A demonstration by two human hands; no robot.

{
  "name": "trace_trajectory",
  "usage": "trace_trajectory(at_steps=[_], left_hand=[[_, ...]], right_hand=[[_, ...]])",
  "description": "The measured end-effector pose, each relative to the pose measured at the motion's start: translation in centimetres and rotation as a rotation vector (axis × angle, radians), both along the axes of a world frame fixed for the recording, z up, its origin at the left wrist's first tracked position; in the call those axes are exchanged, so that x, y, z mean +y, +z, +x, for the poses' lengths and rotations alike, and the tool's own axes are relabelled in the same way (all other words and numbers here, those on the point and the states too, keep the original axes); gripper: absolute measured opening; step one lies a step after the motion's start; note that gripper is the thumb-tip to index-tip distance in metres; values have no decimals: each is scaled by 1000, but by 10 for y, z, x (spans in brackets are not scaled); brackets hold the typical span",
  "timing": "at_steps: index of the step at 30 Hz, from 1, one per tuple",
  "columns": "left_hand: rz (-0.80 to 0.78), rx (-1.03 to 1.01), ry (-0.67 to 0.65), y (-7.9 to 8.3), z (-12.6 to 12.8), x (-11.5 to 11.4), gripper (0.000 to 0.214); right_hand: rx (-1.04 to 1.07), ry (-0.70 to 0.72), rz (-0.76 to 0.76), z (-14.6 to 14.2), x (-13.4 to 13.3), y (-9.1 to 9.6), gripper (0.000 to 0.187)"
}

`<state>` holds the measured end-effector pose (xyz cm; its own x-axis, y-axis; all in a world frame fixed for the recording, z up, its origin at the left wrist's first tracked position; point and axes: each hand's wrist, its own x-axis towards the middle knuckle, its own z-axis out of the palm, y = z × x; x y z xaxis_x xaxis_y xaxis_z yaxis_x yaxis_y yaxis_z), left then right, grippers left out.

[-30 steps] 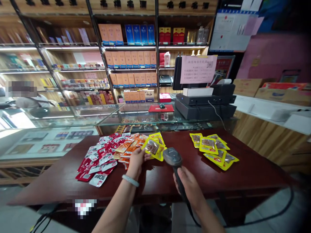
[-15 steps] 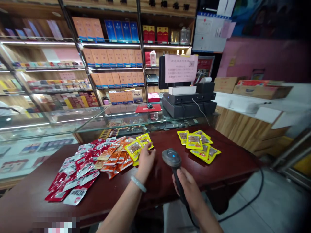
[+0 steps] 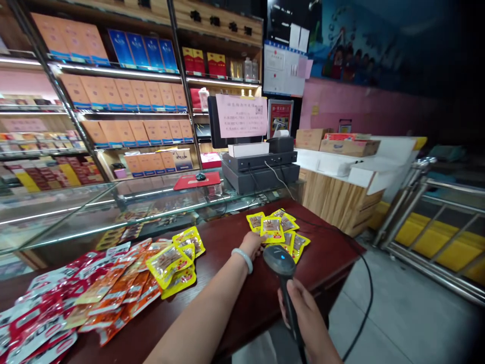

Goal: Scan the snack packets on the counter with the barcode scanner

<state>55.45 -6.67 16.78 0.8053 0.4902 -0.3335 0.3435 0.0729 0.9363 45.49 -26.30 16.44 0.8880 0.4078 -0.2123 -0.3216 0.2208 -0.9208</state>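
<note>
My left hand (image 3: 251,244) reaches across the dark red table (image 3: 242,303) to the small heap of yellow snack packets (image 3: 291,241) at its right end. Its fingers are closed on one yellow packet (image 3: 272,229) held just over that heap. My right hand (image 3: 303,316) grips the handle of a black barcode scanner (image 3: 279,259), whose head sits right in front of the held packet. Further left lie another heap of yellow packets (image 3: 172,263), several orange packets (image 3: 125,293) and red-and-white packets (image 3: 34,318).
Behind the table runs a glass display counter (image 3: 113,207) carrying a black cash register (image 3: 261,169) and a red mouse pad (image 3: 197,180). Shelves of boxes (image 3: 125,91) fill the back wall. The scanner cable (image 3: 366,308) hangs off the table's right end, near a wooden counter (image 3: 337,199) and a metal railing (image 3: 424,222).
My left hand lifted a yellow packet off the left heap and carried it right to the right-hand heap. The view swung right with it. The scanner stayed in my right hand.
</note>
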Motion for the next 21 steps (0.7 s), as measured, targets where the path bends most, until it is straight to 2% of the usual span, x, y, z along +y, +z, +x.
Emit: trace_trajectory(at_steps=[4,8,11,15,18,21], left_hand=[[-25,28,3,2,3,1,28],[-67,-9,16,11,-24,8,25],[-95,-118,70,19,-66,12,33],[-117,-294,150,26,-135,17,50],[-103,-320,230,28,-182,22,56],[-78,-325,309,29,-219,29,56]], right_hand=[[46,1,10,0,0,-2,58],[-17,60,25,-3,2,-3,54],[-47,96,15,-6,7,-1,53],[-94,171,46,-12,17,12,51],[-103,246,104,-19,29,24,49],[-125,354,128,-29,46,32,48]])
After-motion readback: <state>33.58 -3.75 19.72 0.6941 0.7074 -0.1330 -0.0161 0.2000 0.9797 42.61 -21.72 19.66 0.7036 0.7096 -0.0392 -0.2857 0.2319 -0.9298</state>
